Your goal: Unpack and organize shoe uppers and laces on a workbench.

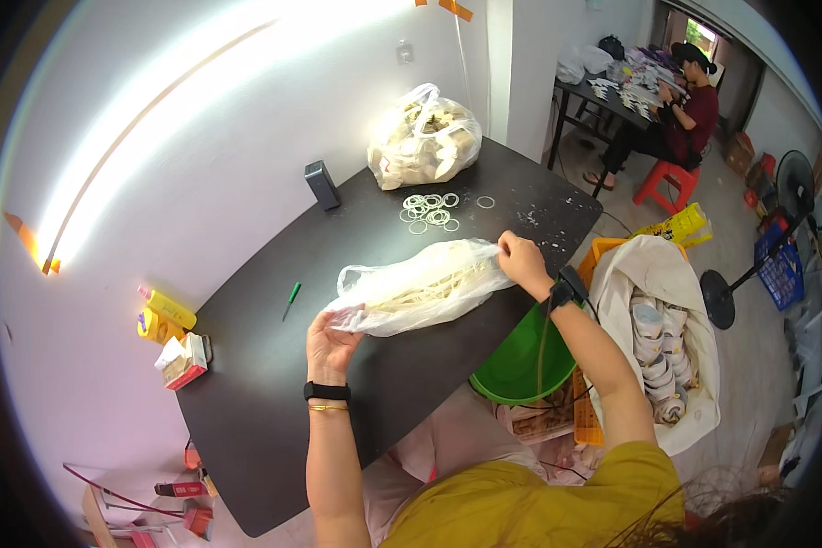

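Note:
A clear plastic bag [411,290] filled with thin, pale cream strips or rings lies stretched across the dark table in front of me. My left hand [331,345] holds the bag's near left edge, its fingers partly hidden by the film. At the other end, my right hand [523,263] is closed on the gathered plastic. Just beyond the bag sits a loose pile of pale rings [429,212], with a single ring [486,203] apart to its right. A small green-handled tool [292,300] with a thin dark shaft rests left of the bag.
At the back of the dark table [256,411] stand a full knotted plastic bag [426,142] and a black box-shaped device [321,185]. A tissue box [187,362] and yellow bottles [166,310] are left. Right are a green tub [520,365], a white sack [698,365] and a fan [719,297]. Another person [694,110] sits farther off.

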{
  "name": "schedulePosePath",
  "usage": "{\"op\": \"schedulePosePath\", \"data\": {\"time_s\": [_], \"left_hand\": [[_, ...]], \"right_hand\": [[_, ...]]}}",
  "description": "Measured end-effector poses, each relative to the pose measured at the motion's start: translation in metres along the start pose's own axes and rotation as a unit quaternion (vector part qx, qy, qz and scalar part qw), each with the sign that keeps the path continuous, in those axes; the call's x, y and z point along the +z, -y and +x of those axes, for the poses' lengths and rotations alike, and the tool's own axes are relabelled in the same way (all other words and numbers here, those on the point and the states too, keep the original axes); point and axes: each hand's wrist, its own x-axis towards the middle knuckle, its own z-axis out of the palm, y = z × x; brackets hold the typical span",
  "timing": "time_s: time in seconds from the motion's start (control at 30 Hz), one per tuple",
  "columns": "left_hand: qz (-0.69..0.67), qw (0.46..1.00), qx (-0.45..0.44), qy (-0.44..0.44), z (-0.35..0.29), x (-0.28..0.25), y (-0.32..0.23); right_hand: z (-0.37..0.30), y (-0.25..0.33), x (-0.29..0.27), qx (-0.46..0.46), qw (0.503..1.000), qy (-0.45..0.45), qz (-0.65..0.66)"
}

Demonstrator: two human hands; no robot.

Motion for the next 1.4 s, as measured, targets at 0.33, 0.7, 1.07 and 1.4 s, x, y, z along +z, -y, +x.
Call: {"op": "schedulePosePath", "data": {"time_s": [0.33, 0.7, 1.07, 1.4], "left_hand": [[-0.053, 0.997, 0.049, 0.013, 0.087, -0.045, -0.011], [-0.038, 0.984, 0.132, 0.116, 0.094, 0.016, -0.008], [0.331, 0.928, 0.173, -0.024, 0.012, 0.018, 0.007], [0.406, 0.868, 0.274, 0.083, -0.098, 0.041, 0.052]], "right_hand": [[0.056, -0.006, 0.022, 0.307, 0.447, 0.128, 0.83], [0.059, 0.011, -0.05, 0.233, 0.503, 0.0, 0.832], [-0.116, -0.021, -0.087, 0.177, 0.789, -0.057, 0.586], [-0.333, -0.054, 0.039, 0.451, 0.803, -0.093, 0.379]]}}
